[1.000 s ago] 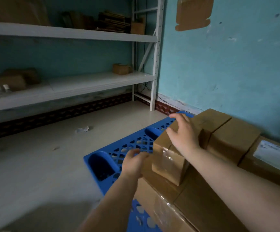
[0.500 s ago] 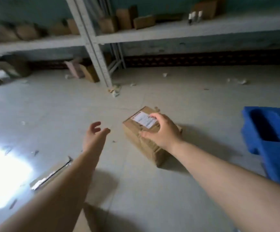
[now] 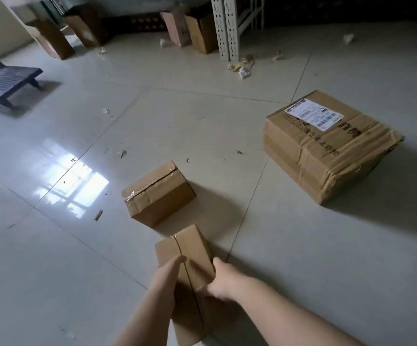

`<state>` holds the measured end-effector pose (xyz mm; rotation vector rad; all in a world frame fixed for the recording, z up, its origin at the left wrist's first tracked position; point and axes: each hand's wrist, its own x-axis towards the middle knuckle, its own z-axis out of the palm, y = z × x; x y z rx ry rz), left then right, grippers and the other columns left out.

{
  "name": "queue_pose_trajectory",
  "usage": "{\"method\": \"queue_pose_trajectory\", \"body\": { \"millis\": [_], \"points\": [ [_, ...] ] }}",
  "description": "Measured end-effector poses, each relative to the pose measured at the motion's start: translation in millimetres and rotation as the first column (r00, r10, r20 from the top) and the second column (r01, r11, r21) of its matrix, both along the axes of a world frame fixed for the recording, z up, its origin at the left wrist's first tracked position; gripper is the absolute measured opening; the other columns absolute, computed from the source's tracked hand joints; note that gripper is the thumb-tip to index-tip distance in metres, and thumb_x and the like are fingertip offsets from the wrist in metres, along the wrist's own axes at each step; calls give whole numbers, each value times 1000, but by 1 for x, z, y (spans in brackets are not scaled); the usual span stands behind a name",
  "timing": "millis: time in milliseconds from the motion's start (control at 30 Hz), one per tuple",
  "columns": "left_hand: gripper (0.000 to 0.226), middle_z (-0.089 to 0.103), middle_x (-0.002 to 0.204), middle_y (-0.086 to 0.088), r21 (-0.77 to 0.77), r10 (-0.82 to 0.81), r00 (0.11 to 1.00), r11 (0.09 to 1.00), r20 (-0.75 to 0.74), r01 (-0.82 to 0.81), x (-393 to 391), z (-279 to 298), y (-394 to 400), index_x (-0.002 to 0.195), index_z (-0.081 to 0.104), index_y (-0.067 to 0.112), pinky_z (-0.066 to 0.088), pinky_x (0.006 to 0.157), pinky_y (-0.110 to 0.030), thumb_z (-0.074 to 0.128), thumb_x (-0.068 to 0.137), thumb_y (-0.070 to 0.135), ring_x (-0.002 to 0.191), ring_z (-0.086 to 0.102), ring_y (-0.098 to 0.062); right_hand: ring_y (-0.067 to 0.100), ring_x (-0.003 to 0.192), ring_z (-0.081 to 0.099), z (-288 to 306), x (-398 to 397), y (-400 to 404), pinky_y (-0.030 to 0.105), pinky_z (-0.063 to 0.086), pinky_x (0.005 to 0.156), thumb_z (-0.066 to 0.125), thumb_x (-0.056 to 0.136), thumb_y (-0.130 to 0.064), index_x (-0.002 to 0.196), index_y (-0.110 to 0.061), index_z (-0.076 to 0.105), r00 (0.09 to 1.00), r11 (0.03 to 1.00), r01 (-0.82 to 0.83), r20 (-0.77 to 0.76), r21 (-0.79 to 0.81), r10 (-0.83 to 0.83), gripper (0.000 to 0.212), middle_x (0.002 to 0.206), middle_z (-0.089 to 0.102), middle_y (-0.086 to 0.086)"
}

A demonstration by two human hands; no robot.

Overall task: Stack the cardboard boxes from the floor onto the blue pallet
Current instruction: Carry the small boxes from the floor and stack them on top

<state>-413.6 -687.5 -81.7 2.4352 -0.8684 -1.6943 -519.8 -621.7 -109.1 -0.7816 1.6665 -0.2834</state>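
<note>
Both hands, left hand [image 3: 168,277] and right hand [image 3: 221,283], grip a narrow cardboard box [image 3: 188,260] low over the floor [image 3: 277,258]; hold opposite sides evenly so it stays level when carried to the pallet.

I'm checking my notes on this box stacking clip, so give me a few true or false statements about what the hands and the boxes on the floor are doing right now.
1. Both hands hold the narrow brown cardboard box nearest the camera. True: the left hand and the right hand grip its two sides.
2. The large taped cardboard box carries a white shipping label. True.
3. The small taped cardboard box sits on top of the large one. False: it rests on the tiled floor, apart from it.
4. The left hand is empty. False: it grips the narrow box.
5. The dark blue slatted bench holds a stack of boxes. False: nothing lies on it.
</note>
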Motion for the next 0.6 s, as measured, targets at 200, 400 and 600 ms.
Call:
{"method": "queue_pose_trajectory", "body": {
  "millis": [200,400,600],
  "points": [
    [50,52,86,-8,-280,-209,969,945,-128,167,-64,29,-1,121,42,9,43,62,-31,65,78,22,76,52,-21,24,112,54,28,-51,16,32,43,96,70,78,-24,131,-14,42,886,897,434,226,-89,-406,61,125,56,8],
    [47,53,96,-8,-394,-486,826,845,-284,362,-169,141,6,128,45,12,44,66,-34,60,84,23,84,52,-20,27,118,48,129,-156,37,42,40,101,64,81,-34,135,-25,37,793,736,603,130,-307,-595,61,132,50,4],
    [44,51,119,-11,-534,-727,605,669,-324,517,-289,261,70,122,49,10,44,93,-45,60,83,26,113,48,-29,28,114,53,245,-257,119,43,43,99,62,81,-41,133,-23,42,612,489,670,43,-558,-790,58,129,56,6]
  ]
}}
